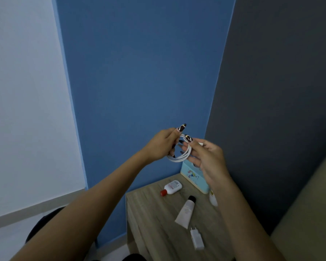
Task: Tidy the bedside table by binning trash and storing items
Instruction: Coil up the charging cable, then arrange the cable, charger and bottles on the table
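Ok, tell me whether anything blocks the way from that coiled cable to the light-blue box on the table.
Nothing visible does. The left hand and right hand hold the white cable in the air near the light-blue box. The right hand hides the box's top, so its opening cannot be judged.

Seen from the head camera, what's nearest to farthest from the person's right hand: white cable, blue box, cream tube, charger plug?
1. The white cable, held in the right hand itself.
2. The blue box, just below it, at the back.
3. The cream tube, farther forward.
4. The charger plug, nearest the camera.
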Available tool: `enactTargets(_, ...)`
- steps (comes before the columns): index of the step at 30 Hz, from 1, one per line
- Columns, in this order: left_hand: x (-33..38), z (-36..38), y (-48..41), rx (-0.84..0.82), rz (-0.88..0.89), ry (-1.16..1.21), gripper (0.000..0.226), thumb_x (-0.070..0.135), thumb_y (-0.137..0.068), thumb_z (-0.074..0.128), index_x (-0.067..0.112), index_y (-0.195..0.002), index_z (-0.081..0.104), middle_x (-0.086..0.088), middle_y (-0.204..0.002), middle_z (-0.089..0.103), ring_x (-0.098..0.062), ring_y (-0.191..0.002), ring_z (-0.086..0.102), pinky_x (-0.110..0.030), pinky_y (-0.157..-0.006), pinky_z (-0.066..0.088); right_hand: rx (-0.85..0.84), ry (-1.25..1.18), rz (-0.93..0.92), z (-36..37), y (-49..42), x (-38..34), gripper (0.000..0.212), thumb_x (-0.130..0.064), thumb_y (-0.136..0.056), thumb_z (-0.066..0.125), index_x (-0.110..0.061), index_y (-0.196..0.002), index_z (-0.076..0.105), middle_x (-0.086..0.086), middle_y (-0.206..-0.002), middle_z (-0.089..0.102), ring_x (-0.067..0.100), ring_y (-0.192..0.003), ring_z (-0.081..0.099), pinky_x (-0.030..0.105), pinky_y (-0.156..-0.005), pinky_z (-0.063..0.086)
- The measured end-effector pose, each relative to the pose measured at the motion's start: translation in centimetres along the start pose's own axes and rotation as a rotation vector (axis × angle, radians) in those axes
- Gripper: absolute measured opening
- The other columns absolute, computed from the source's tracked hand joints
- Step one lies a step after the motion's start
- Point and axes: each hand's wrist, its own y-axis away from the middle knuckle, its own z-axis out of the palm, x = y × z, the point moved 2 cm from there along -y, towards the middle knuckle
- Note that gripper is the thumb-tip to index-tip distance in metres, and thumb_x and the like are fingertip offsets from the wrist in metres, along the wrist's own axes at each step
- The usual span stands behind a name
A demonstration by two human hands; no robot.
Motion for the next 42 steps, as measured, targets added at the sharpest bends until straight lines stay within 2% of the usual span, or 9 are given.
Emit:
enactTargets(6, -0.8, 0.8, 0.8, 0.020, -0.045, -0.038, 0.041, 0.038, -0.100, 0.036, 0.018, -0.067, 0.051, -0.001, -0.058, 0.046, -0.013, -0.048, 0.043, -0.024, -0.048, 0.036, -0.060, 0.253, 0.029, -1.2, 0.7, -0.2, 0.014, -0.006, -0.084, 0.068, -0.005, -0.098, 0.070, 0.011, -0.087, 0.075, 0.017, -0.081, 0.074, 0.027, -0.074, 0.060)
enactTargets(10, -0.9, 1.6, 1.5, 0.073, -0.036, -0.054, 0.039, 0.038, -0.098, 0.042, 0.018, -0.068, 0.056, -0.002, -0.054, 0.049, -0.007, -0.040, 0.045, -0.021, -0.044, 0.037, -0.028, 0.246, 0.004, -1.8, 1.3, 0.2, 0.012, -0.006, -0.081, 0.070, -0.007, -0.093, 0.072, 0.011, -0.084, 0.075, 0.018, -0.078, 0.074, 0.027, -0.074, 0.059)
enactTargets(16, -1.7, 2.3, 1.7, 0.124, -0.020, -0.052, 0.029, 0.041, -0.095, 0.049, 0.016, -0.082, 0.056, -0.008, -0.071, 0.065, -0.019, -0.060, 0.066, -0.031, -0.060, 0.051, 0.025, 0.267, -0.001, -2.8, 0.6, 1.2, 0.012, -0.002, -0.084, 0.066, -0.008, -0.091, 0.073, 0.012, -0.084, 0.075, 0.019, -0.079, 0.074, 0.027, -0.073, 0.059)
enactTargets(21, -4.3, 2.8, -0.2, 0.169, -0.049, 0.006, 0.027, 0.044, -0.096, 0.044, 0.020, -0.087, 0.052, -0.014, -0.079, 0.067, -0.035, -0.076, 0.067, -0.048, -0.072, 0.053, 0.102, 0.235, 0.033, -3.8, -1.8, 2.6, 0.011, -0.001, -0.082, 0.068, -0.003, -0.092, 0.072, 0.012, -0.081, 0.074, 0.018, -0.074, 0.073, 0.023, -0.067, 0.059)
enactTargets(25, -7.9, 4.0, -2.4, 0.180, -0.119, 0.089, 0.031, 0.037, -0.099, 0.039, 0.012, -0.092, 0.055, -0.004, -0.075, 0.062, -0.019, -0.066, 0.060, -0.041, -0.068, 0.055, 0.206, 0.239, 0.040, -5.2, -3.8, 4.9, 0.014, -0.003, -0.081, 0.070, -0.005, -0.094, 0.073, 0.008, -0.081, 0.075, 0.015, -0.074, 0.073, 0.020, -0.063, 0.057)
enactTargets(28, -12.3, 6.4, -3.3, 0.152, -0.180, 0.095, 0.025, 0.031, -0.100, 0.039, 0.013, -0.089, 0.054, -0.007, -0.076, 0.065, -0.020, -0.061, 0.061, -0.038, -0.065, 0.054, 0.376, 0.193, 0.032, -7.3, -4.7, 7.4, 0.014, -0.003, -0.082, 0.068, -0.013, -0.092, 0.073, 0.003, -0.082, 0.074, 0.011, -0.074, 0.073, 0.018, -0.059, 0.055)
enactTargets(33, -19.2, 13.9, -3.5, -0.347, -0.069, -0.137, 0.007, 0.009, -0.089, 0.056, 0.011, -0.095, 0.059, 0.004, -0.087, 0.062, -0.009, -0.079, 0.058, -0.030, -0.077, 0.048, 0.669, 0.155, 0.098, -14.5, -5.4, 13.2, 0.017, -0.001, -0.081, 0.068, -0.006, -0.097, 0.073, 0.010, -0.088, 0.073, 0.018, -0.079, 0.072, 0.027, -0.069, 0.059)
enactTargets(38, -23.2, 20.8, -1.1, -0.862, 0.082, -0.320, 0.051, 0.020, -0.076, 0.076, 0.012, -0.122, 0.055, -0.005, -0.122, 0.055, -0.019, -0.110, 0.053, -0.028, -0.089, 0.046, 0.939, 0.394, 0.189, -22.4, -3.3, 19.8, 0.017, -0.006, -0.078, 0.073, -0.009, -0.094, 0.075, 0.007, -0.088, 0.073, 0.005, -0.067, 0.063, 0.016, -0.054, 0.050)
enactTargets(42, -27.0, 24.5, 0.4, -1.040, 0.086, -0.335, 0.074, 0.032, -0.068, 0.083, 0.022, -0.131, 0.047, -0.001, -0.132, 0.046, -0.014, -0.118, 0.050, -0.023, -0.096, 0.045, 1.030, 0.419, 0.302, -26.7, -2.4, 23.4, 0.018, 0.000, -0.080, 0.068, -0.001, -0.098, 0.072, 0.012, -0.089, 0.070, 0.014, -0.069, 0.063, 0.024, -0.056, 0.056)
